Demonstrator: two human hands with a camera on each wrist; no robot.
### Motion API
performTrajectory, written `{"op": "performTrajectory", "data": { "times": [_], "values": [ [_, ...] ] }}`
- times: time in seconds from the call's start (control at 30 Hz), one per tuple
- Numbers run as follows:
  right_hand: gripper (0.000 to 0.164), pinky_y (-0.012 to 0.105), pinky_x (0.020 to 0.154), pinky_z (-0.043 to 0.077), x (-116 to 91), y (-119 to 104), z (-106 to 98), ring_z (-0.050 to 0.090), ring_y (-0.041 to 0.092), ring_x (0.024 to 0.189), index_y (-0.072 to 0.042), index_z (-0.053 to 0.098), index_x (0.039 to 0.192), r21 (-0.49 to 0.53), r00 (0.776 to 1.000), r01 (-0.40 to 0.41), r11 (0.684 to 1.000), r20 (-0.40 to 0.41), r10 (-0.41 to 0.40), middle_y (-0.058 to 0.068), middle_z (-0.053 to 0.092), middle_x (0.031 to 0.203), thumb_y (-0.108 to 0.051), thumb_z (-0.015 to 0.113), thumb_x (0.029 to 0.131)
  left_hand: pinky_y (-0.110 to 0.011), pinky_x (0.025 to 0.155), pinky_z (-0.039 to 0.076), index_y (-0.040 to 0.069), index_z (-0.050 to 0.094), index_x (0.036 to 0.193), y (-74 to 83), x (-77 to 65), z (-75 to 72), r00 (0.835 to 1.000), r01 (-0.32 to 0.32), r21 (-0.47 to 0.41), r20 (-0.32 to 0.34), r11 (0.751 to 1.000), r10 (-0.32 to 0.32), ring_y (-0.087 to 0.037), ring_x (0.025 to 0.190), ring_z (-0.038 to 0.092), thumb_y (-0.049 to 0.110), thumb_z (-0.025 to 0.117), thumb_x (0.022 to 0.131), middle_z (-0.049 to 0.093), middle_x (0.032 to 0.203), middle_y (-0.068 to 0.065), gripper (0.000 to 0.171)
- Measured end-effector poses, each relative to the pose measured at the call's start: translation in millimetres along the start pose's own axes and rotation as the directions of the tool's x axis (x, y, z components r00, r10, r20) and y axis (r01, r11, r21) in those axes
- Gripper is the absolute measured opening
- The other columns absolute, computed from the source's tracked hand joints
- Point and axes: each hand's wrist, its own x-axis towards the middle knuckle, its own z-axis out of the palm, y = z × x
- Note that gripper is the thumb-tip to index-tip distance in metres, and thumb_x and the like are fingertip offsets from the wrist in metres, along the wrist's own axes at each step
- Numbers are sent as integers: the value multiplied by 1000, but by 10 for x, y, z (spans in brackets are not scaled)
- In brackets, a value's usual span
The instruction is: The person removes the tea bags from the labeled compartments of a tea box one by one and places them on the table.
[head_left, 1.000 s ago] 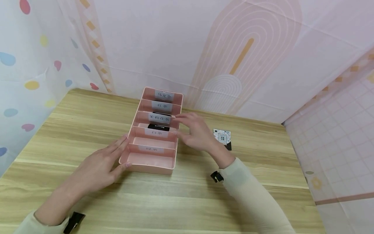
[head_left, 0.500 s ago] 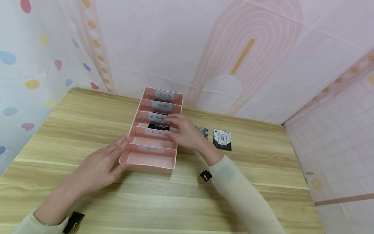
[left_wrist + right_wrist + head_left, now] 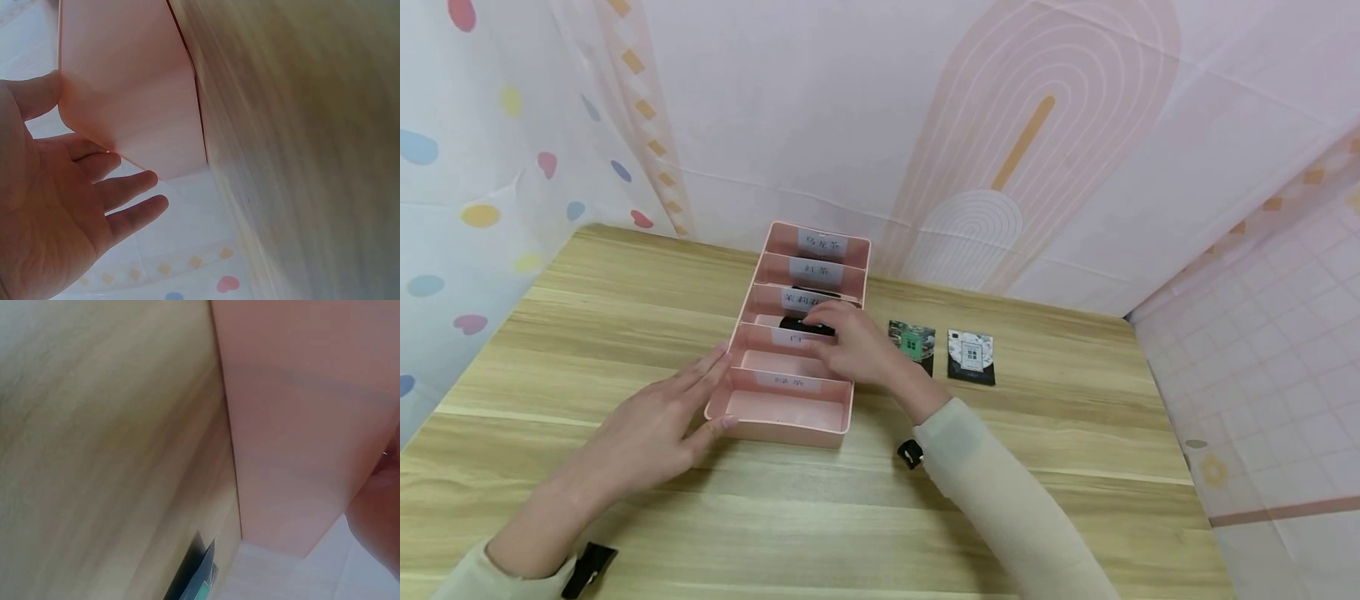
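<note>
A pink divided box (image 3: 784, 432) has several compartments with paper labels in Chinese characters. My left hand (image 3: 655, 429) rests against its near left corner. In the left wrist view, the fingers of that left hand (image 3: 62, 187) are spread, with the thumb by the rim. My right hand (image 3: 865, 346) reaches over the box's right side. Its fingertips meet a black packet (image 3: 792, 324) in the middle compartment; the thumb is by the label in front. Whether they pinch the packet is hidden. Little of the right hand (image 3: 378, 512) shows in the right wrist view.
Right of the box, a dark packet with a green label (image 3: 912, 343) lies partly behind the right hand. Beside it lies a packet with a white label (image 3: 972, 357). Another dark edge (image 3: 816, 292) shows farther back in the box. A patterned cloth (image 3: 820, 108) hangs behind the wooden table (image 3: 790, 517).
My right hand has moved left and slightly nearer along the box, from its right rim to the black packet. The green-label packet has come into sight. My left hand has stayed put.
</note>
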Motion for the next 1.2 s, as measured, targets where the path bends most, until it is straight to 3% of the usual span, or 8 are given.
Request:
{"op": "performTrajectory", "data": {
  "times": [0.4,1.2],
  "values": [
    [18,31,102,51,6,30,43,65,22,111,0,77,113,-41,997,63,997,-41,-64,9,74,112,-11,69,101,-63,105,47,-5,42,157,0,2,7,1000,0,2,-3,1000,0,-48,136,53,34,74,97,40,163,-23,78],
    [14,32,98,53,19,7,48,67,23,104,1,77,106,-85,998,48,995,-36,-51,10,75,104,-7,66,103,-63,106,47,-4,42,157,18,11,1,1000,1,0,-2,1000,-1,-47,137,52,34,74,97,39,163,-23,78]
  ]
}}
